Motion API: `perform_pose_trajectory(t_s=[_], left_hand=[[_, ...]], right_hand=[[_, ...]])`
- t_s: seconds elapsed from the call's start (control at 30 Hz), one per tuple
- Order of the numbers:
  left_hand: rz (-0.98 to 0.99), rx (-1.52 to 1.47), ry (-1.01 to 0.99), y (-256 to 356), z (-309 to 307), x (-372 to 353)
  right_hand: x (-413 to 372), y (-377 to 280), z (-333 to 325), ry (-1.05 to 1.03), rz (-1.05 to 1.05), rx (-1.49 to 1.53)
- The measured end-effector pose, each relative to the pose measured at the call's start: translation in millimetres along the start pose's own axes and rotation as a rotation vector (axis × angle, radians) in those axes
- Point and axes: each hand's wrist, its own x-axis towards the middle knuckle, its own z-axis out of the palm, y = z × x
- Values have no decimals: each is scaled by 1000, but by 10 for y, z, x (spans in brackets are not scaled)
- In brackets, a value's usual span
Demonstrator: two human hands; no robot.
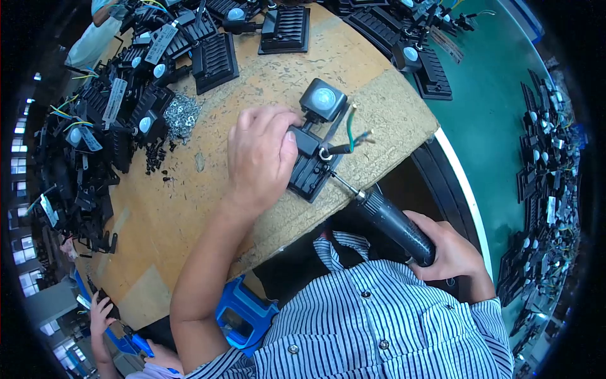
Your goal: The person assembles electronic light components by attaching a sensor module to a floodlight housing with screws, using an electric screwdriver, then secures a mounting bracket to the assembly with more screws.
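Observation:
My left hand (260, 155) presses down on a black floodlight housing (314, 172) that lies on the worn brown bench top (208, 208). A square motion sensor head (323, 100) with a pale dome sticks up from the housing, and a short cable with green and bare wires (351, 129) stands beside it. My right hand (449, 247) grips a black electric screwdriver (394, 222). Its bit (342, 185) points up-left and meets the housing's near edge.
Several black floodlight housings (216, 60) and sensor parts are piled along the bench's far and left sides, beside a heap of small silver washers (183, 115) and black screws (156, 156). A green conveyor (499, 126) at right carries more housings. Another person's hand (101, 312) is at lower left.

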Motion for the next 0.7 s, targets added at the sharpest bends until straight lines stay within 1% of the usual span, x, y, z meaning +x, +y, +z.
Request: perform_pose_trajectory(t_s=[0.03,0.13,0.33,0.43,0.53,0.57,0.7], left_hand=[[58,-2,52,-43,34,8],[29,-9,7,-39,25,16],[25,3,3,-17,17,37],[13,10,-13,-6,8,42],[6,-3,-23,-9,-2,44],[7,-5,-24,-11,0,42],[8,-11,-24,-14,3,37]], right_hand=[[4,6,-8,-6,0,-3],[8,-43,-81,-57,44,-6],[86,-184,-205,-193,181,-13],[124,-215,-244,-275,210,33],[156,-217,-275,-336,194,56],[156,-184,-300,-358,196,82],[209,-14,-333,-462,221,372]])
